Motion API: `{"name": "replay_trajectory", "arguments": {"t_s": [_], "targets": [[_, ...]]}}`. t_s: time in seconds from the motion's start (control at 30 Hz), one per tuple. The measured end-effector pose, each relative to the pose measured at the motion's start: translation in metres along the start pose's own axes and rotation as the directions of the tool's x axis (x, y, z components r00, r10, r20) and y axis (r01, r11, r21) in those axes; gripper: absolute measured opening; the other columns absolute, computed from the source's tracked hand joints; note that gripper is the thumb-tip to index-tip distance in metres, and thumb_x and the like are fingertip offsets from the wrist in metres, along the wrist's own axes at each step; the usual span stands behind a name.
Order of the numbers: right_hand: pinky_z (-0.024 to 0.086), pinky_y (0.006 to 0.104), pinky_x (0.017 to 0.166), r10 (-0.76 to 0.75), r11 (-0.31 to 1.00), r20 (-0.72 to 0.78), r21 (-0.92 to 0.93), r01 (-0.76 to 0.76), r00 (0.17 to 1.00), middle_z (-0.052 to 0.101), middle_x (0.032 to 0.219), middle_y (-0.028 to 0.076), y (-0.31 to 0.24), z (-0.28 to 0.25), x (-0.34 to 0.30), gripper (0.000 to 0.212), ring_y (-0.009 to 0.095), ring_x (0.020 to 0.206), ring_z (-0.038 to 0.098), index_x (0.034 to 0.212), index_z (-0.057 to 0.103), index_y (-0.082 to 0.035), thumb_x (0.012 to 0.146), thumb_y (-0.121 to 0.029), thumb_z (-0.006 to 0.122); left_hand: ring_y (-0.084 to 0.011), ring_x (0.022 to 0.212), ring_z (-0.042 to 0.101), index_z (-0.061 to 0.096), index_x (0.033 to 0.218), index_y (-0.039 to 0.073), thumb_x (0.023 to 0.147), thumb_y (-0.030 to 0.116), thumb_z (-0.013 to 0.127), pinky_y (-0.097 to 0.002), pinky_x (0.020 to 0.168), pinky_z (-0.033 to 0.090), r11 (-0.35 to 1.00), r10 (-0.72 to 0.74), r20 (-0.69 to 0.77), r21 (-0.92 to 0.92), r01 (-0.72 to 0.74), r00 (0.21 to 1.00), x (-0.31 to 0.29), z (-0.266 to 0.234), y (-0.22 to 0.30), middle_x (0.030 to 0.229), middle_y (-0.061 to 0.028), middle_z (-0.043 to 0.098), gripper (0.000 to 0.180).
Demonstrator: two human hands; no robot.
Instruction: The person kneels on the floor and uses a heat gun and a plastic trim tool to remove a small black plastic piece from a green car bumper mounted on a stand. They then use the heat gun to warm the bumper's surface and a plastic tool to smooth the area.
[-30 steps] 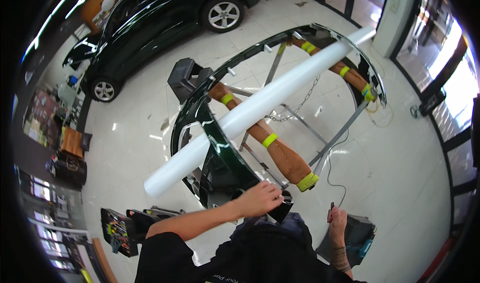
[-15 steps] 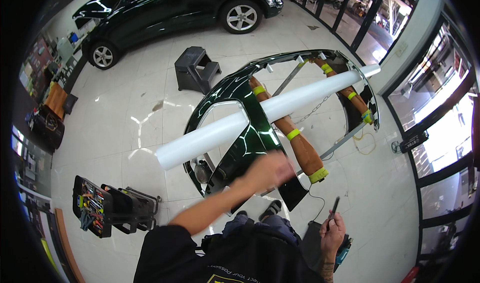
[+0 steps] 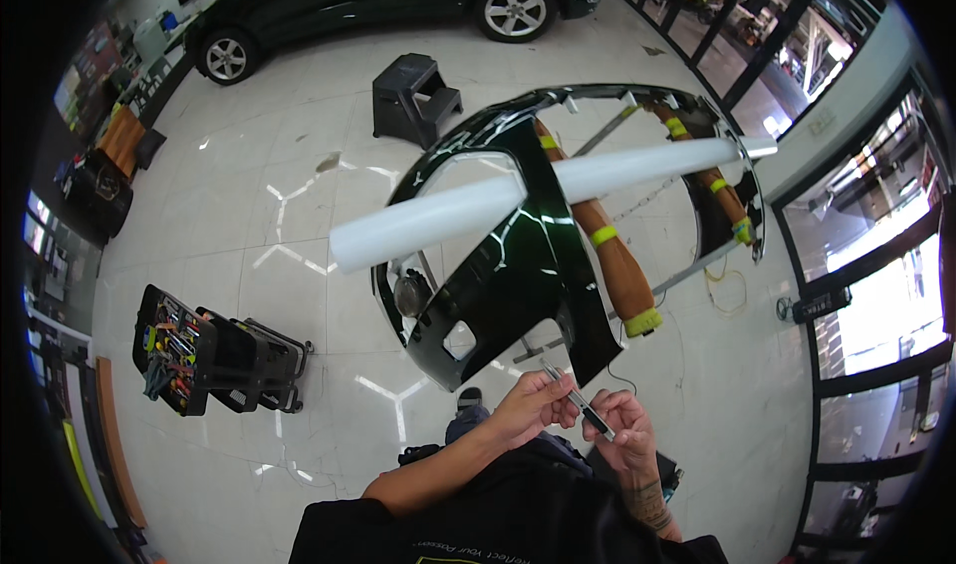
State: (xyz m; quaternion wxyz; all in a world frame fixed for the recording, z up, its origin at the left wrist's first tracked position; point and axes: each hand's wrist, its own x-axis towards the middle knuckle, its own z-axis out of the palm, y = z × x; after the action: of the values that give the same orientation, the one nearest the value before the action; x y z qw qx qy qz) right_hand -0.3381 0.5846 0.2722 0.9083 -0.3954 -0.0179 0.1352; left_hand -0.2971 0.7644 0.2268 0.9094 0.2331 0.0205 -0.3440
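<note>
In front of my body my left hand and my right hand come together on a slim silver and black utility knife. The left fingers pinch its upper end; the right fingers grip its lower end. Just beyond them is the pointed end of a glossy dark green car bumper, held on a stand. A long roll of white film lies across the bumper, sticking out at both sides. Brown padded arms with yellow-green bands belong to the stand.
A black tool cart with an open tray of tools stands at left. Beyond the bumper are a black step stool and a dark car. A yellow cable lies on the floor at right, near glass doors.
My left hand has drawn back from above the bumper to the knife. My right hand has brought the knife inward and up to meet it. The view has shifted.
</note>
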Motion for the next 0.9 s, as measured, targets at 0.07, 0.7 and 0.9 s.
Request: {"name": "replay_trajectory", "arguments": {"t_s": [0.07, 0.7, 0.9], "targets": [[0.054, 0.0332, 0.068, -0.078, 0.992, 0.046, -0.092, 0.082, 0.996, 0.055, 0.098, 0.015, -0.008, -0.003, -0.015, 0.043, 0.025, 0.076, 0.063, 0.106, 0.056, 0.004, 0.077, -0.017, 0.08, -0.0138, 0.067, 0.065, 0.06, 0.09, 0.005, 0.1, 0.032, 0.054, -0.0259, 0.063, 0.053, 0.995, -0.071, 0.035, -0.074, 0.074, 0.997, -0.003, 0.014, -0.016, 0.078, -0.0078, 0.067, 0.03], [0.048, 0.0332, 0.071, 0.329, 0.737, 0.231, -0.669, -0.096, 0.916, 0.062, 0.086, 0.007, -0.174, -0.064, -0.291, 0.033, 0.026, 0.078, 0.061, 0.088, 0.06, -0.005, 0.078, -0.026, 0.083, -0.0354, 0.111, 0.052, 0.063, 0.101, 0.003, 0.089, 0.018, 0.066, -0.0458, 0.093, 0.043, 0.6, -0.264, 0.865, 0.494, -0.629, 0.427, 0.026, 0.232, -0.191, 0.108, -0.0142, 0.058, 0.02], [0.049, 0.0249, 0.059, 0.413, 0.902, -0.163, -0.061, -0.427, 0.896, 0.065, 0.083, 0.001, -0.01, -0.212, -0.306, 0.02, 0.008, 0.066, 0.059, 0.106, 0.058, -0.006, 0.094, -0.022, 0.061, -0.0324, 0.092, 0.063, 0.066, 0.095, 0.0, 0.081, 0.003, 0.068, -0.038, 0.082, 0.049, -0.245, -0.262, -0.029, 0.969, -0.037, 0.965, 0.034, 0.133, -0.193, 0.092, -0.0145, 0.065, 0.014]]}}
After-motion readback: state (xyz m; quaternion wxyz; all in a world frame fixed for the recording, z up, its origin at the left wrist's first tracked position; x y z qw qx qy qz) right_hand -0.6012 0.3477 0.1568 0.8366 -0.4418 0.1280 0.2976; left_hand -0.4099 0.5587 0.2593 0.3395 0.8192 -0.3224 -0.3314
